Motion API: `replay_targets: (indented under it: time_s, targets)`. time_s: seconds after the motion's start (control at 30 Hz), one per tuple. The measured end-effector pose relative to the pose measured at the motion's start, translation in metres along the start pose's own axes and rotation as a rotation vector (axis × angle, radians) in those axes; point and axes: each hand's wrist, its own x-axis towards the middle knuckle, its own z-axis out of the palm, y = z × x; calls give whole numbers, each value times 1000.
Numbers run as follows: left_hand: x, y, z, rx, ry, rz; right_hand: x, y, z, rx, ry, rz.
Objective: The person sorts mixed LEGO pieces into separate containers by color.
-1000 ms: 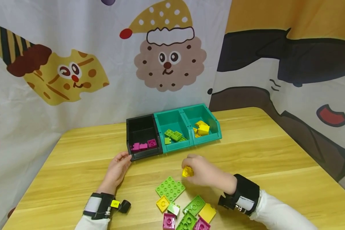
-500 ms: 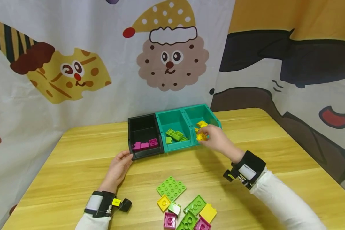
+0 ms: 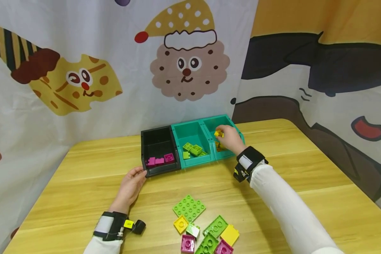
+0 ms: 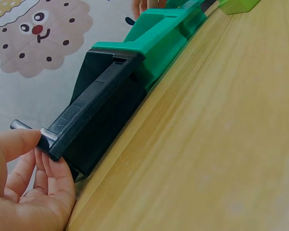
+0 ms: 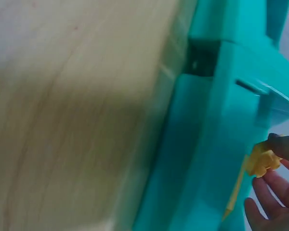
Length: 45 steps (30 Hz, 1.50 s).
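My left hand [image 3: 130,187] pinches the front left corner of the black bin [image 3: 162,170], thumb on the rim and fingers under it in the left wrist view. Magenta building blocks [image 3: 159,161] lie in that bin. Over the right teal bin [image 3: 230,152], my right hand [image 3: 232,139] holds a yellow building block [image 5: 263,160] between thumb and fingers. Other yellow blocks [image 3: 220,146] in this bin are partly hidden by the hand. Several green blocks [image 3: 195,150] lie in the middle teal bin [image 3: 197,162].
Nearer on the wooden table [image 3: 82,190] lies a loose group: a green studded plate [image 3: 189,208], a long green block [image 3: 215,225], yellow blocks [image 3: 230,235] and magenta blocks [image 3: 187,243]. A printed curtain [image 3: 130,106] hangs behind the bins.
My right hand has carried the yellow block from above the table forward and right, over the right teal bin's front and farther in. The left hand stays at the black bin's corner.
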Motion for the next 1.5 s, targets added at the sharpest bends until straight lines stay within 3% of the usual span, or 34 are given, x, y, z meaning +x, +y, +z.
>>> replay_targets:
  time_s: [0.3,0.47,0.77,0.9,1.1,1.27,1.5]
  targets:
    - [-1,-2,2,5,-2,-5,10,14,24,-176,-4,47]
    - [0,-3,2,11,-1,3,10,16,28,-213,-5,43]
    - [-1,-2,2,12,2,-9,9,16,25,-281,-125,42]
    - [-1,-2,3,14,1,-6,7,14,18,-243,-185,60]
    - [1,-2,3,2,-9,3,3,5,-8,-25,-122,62]
    - [2,-2,2,1,-11,10,-7,-2,-30,119,-75,10]
    - [1,-1,0,-1,-4,8,-47,-16,-40,145,-113,-126]
